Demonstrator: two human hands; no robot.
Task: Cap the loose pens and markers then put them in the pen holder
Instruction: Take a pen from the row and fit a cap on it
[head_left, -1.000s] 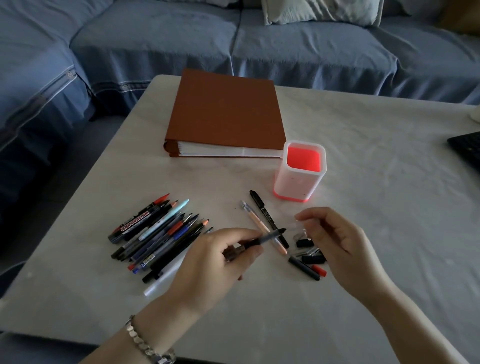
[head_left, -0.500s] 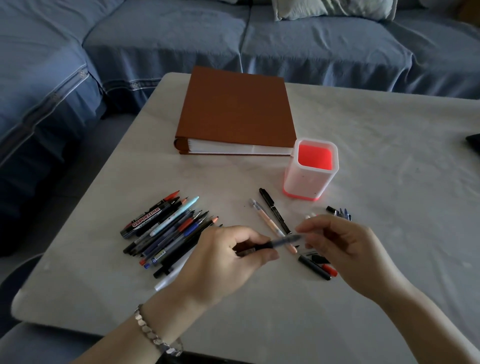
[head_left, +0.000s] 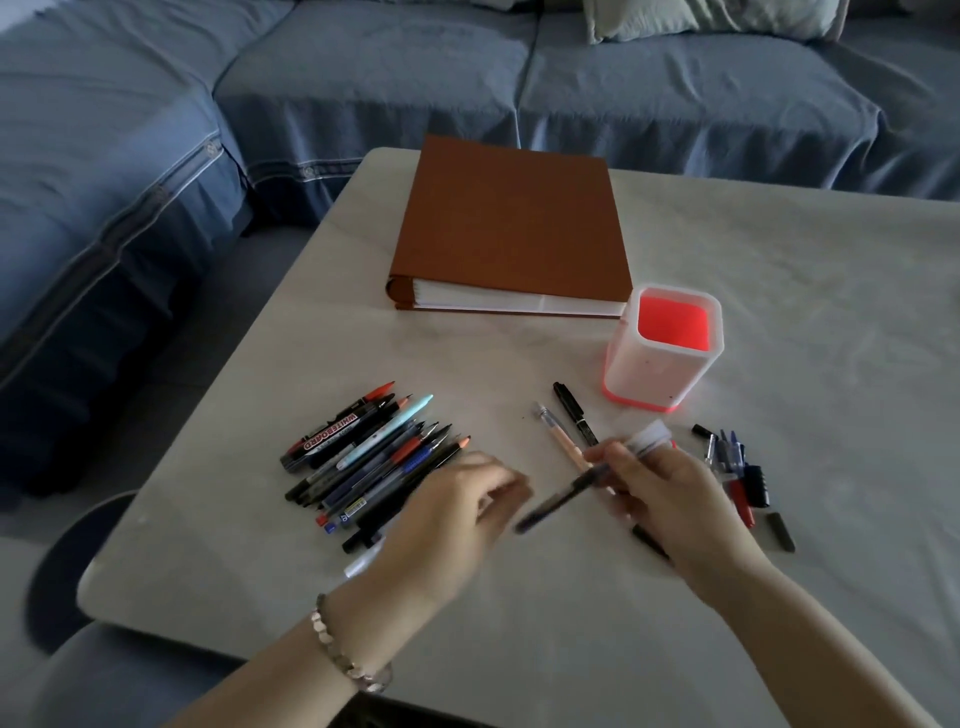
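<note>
Right hand (head_left: 670, 499) pinches the dark pen (head_left: 561, 501) near its upper end. The barrel slants toward the left hand (head_left: 452, 519), which is loosely curled, blurred and apparently empty. The pen holder (head_left: 665, 358) stands beyond the right hand. Risk: the one-ended pinch may let the pen pivot, strike the holder rim and drop to the tabletop (head_left: 519, 623).

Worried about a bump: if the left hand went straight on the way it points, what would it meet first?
Probably the dark pen held by the right hand. The left hand points rightward, and the pen's free end lies just ahead of its fingertips. Depth is unclear in the blur.
</note>
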